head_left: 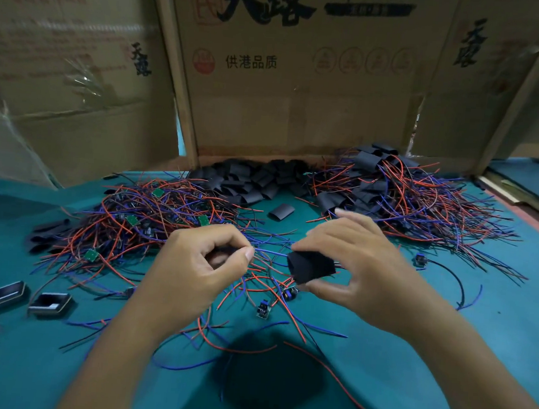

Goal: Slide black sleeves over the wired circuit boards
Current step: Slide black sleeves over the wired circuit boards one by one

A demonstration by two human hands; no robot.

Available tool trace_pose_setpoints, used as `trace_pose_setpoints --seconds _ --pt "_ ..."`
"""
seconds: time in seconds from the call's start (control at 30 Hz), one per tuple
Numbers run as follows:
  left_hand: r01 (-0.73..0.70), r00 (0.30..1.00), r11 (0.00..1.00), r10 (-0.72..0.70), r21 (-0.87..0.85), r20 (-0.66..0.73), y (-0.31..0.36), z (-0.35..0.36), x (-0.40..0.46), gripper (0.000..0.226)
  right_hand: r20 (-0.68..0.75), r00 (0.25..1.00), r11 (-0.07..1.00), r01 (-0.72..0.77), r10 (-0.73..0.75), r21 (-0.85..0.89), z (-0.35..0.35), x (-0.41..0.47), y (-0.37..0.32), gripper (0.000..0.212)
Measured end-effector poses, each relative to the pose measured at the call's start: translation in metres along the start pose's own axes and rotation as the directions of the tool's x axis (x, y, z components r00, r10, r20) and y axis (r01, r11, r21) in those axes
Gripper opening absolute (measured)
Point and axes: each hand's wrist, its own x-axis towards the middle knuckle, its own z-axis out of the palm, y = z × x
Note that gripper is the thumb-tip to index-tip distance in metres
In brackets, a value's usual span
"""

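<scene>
Two bare hands meet above a green table (442, 363), both busy at its middle. The right hand (354, 262) pinches a black sleeve (313, 267) between thumb below and fingers above, the tube's open end turned toward the left hand (199, 263). That left hand is curled, thumb and forefinger pressed together on thin blue and red wires (270, 256) that run across the gap into the sleeve's mouth (whether a circuit board already sits inside cannot be told, since the tube hides its contents). Behind the left hand lies a tangled heap of wired boards (137, 226), small green boards showing among red, blue and black leads. Behind the right hand sits a second heap (401, 195), where black sleeves are mixed in with the wires. Between the two heaps, against the cardboard wall (285, 108), rests a pile of loose sleeves (250, 180), and a single sleeve (281, 211) lies apart just in front of it. Near the left edge two small black rectangular frames (25, 299) lie side by side on the cloth. Loose wires trail across the table beneath both forearms.
</scene>
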Motion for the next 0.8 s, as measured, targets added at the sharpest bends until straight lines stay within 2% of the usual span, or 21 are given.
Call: trace_pose_setpoints --seconds 0.07,0.1,0.2,0.23,0.4,0.57,0.63,0.8 --pt "-0.042 0.999 0.998 0.042 0.055 0.0 0.005 0.008 0.0 0.018 -0.047 0.999 0.998 -0.004 0.0 -0.07 0.008 0.002 -0.013 0.036" --pt "-0.063 0.998 0.995 0.063 0.075 0.004 0.008 0.013 0.0 0.015 -0.057 0.998 0.999 -0.029 0.027 -0.038 0.013 0.002 -0.02 0.035" --pt "-0.07 0.998 0.997 0.07 0.027 0.002 0.012 0.023 -0.002 0.003 -0.001 0.986 0.962 -0.164 0.168 0.22 0.022 0.003 -0.035 0.031" --pt "-0.057 0.998 0.998 0.057 -0.002 0.0 0.012 0.024 -0.003 0.007 0.024 0.983 0.951 -0.181 0.181 0.251 0.024 0.002 -0.035 0.031" --pt "0.037 0.993 0.998 -0.031 -0.047 0.116 0.0 0.019 -0.004 0.03 0.059 0.979 0.95 -0.203 0.194 0.239 0.024 0.001 -0.02 0.031" --pt "0.142 0.981 0.988 -0.133 -0.054 0.145 -0.015 0.014 -0.001 0.013 0.055 0.969 0.95 -0.247 0.24 0.19 0.015 0.0 -0.002 0.03" --pt "0.128 0.984 0.989 -0.117 -0.076 0.131 -0.014 0.014 0.0 0.009 0.081 0.963 0.949 -0.268 0.257 0.166 0.01 -0.001 0.004 0.029" --pt "0.056 0.988 0.998 -0.06 0.033 0.139 -0.01 0.02 -0.001 0.021 0.11 0.968 0.974 -0.223 0.225 -0.03 0.005 -0.002 0.005 0.029"
